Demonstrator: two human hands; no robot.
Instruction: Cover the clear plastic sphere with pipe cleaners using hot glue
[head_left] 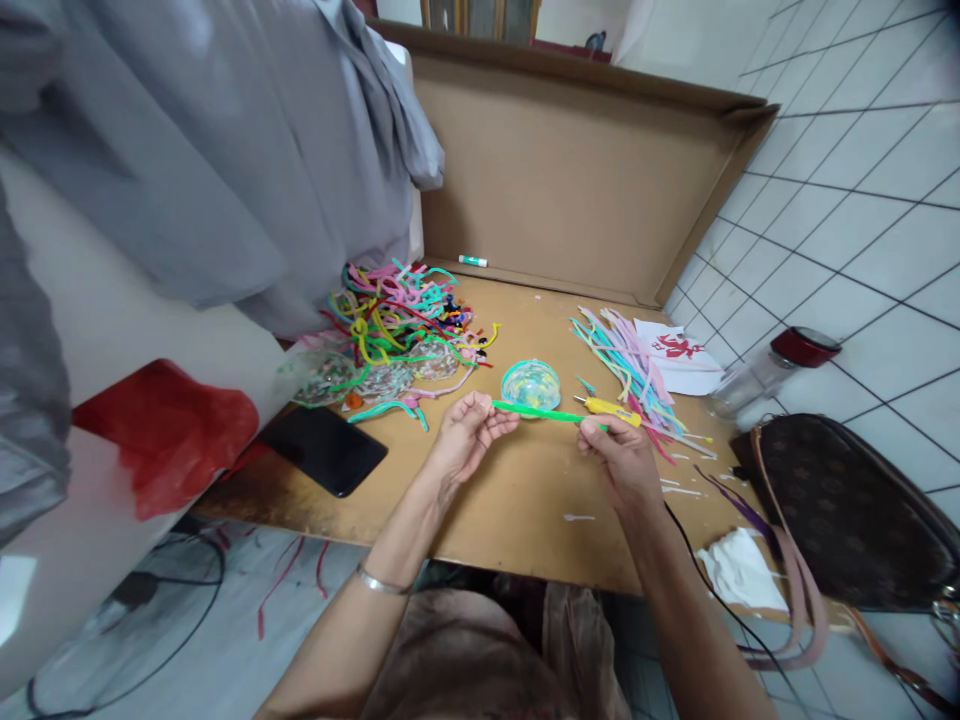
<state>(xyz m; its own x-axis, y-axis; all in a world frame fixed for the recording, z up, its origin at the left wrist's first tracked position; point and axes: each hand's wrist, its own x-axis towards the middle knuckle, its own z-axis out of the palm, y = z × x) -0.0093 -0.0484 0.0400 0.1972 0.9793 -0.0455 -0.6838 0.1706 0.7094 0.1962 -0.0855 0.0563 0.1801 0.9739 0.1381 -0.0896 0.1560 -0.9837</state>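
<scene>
A bright green pipe cleaner is stretched level between my two hands above the table. My left hand pinches its left end between thumb and fingers. At the other end, my right hand grips it with closed fingers. Just behind the strip sits a small rounded piece with turquoise, yellow and white strands. A yellow glue gun lies right behind my right hand, partly hidden by it. To its right is a bundle of pink, turquoise and pale yellow pipe cleaners.
A tangled heap of coloured pipe cleaners and a black phone lie left. On the right are a glass bottle, a brown handbag and white tissue. A cardboard panel stands behind; a black cord passes by my right forearm.
</scene>
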